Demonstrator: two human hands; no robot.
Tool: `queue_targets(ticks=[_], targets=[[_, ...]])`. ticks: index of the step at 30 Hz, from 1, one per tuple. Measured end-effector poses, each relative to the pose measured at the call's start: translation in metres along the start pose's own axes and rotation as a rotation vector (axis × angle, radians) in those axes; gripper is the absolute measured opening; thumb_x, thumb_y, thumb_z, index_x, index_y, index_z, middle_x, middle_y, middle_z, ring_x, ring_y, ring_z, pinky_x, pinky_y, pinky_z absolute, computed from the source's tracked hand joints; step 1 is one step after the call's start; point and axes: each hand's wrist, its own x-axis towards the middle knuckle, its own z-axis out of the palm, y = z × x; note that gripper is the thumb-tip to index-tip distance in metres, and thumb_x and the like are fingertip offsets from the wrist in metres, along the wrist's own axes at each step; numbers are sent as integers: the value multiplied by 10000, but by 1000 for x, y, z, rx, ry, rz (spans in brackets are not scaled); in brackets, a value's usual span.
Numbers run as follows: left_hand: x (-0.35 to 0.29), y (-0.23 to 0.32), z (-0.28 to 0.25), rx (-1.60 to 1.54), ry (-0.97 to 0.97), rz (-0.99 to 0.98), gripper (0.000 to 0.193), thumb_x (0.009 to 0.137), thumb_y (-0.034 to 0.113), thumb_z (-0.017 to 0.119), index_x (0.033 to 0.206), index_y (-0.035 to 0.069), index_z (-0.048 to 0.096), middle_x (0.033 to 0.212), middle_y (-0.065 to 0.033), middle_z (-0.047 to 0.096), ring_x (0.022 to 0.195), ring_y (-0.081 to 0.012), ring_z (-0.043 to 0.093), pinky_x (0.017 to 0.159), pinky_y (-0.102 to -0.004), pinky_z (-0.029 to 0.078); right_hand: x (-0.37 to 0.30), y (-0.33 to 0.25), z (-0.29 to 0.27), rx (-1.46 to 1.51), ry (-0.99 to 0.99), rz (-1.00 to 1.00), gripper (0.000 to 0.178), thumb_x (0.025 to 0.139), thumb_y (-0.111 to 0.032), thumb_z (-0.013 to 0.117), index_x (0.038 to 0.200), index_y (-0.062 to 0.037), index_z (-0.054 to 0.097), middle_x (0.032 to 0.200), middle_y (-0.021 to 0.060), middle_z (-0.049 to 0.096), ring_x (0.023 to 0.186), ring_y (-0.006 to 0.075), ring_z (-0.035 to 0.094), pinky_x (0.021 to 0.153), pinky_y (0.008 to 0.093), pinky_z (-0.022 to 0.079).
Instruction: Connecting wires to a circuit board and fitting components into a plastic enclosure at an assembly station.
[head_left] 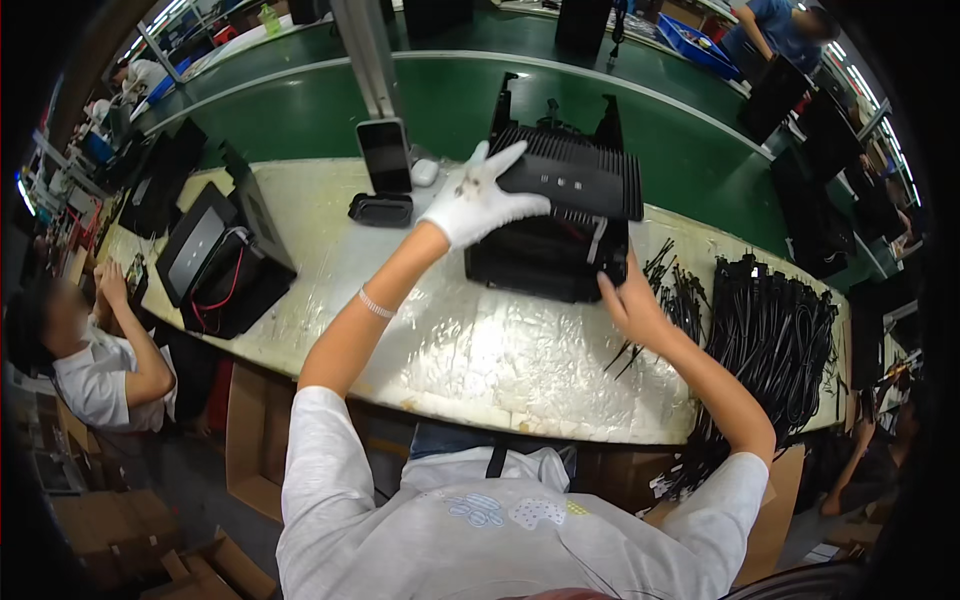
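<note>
In front of me, on the table, is a black finned metal housing [570,180] with upright black brackets at its back and an open dark front part. My left hand [478,200], in a stained white glove, is spread flat at the housing's upper left side, fingers apart; I cannot tell whether it touches. My bare right hand [637,308] grips the lower right corner, thumb on the front, the other fingers partly hidden behind the side. Beside that hand lie loose black cables [672,290].
A large bundle of black cables [765,340] covers the table's right end. A phone [385,155] leans on a metal post, near a black tray [380,209] and a white case [424,172]. Another black housing [225,260] stands left, near a seated co-worker [110,350]. A green conveyor [290,115] runs behind.
</note>
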Motion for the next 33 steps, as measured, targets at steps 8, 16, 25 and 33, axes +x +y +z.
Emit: queue_targets(ticks=[8,16,25,33], targets=[[209,-14,47,-124,16,84,835,759,605,716,1395,93,536,1401,-214,526,1275,-345,529,1063,-360,419,138,141,-46,-23,291,221,525,961,-183,581,1405,15,383,981,286,652,893,442,640,794,436,486],[182,-41,73,-11,504,303,670,843,483,700,1258,-14,526,1250,-192,538,1185,-348,529,1029,-383,418,135,112,-37,-428,644,-94,708,942,-250,641,1442,109,290,1442,333,365,1358,461,348,1127,466,293],[-111,-45,-70,-223,644,244,217,992,153,499,1022,-39,598,834,-199,631,751,-369,633,696,-407,504,149,-93,83,-149,157,-546,698,850,-112,698,1435,47,353,1474,254,386,1354,421,388,1119,454,325],[-304,-58,-81,-416,589,-163,339,1054,295,429,958,7,581,809,-59,583,715,-125,571,660,-286,496,244,-204,322,345,-432,-550,833,833,-241,660,1495,48,245,1505,303,339,1411,404,333,1154,394,281]])
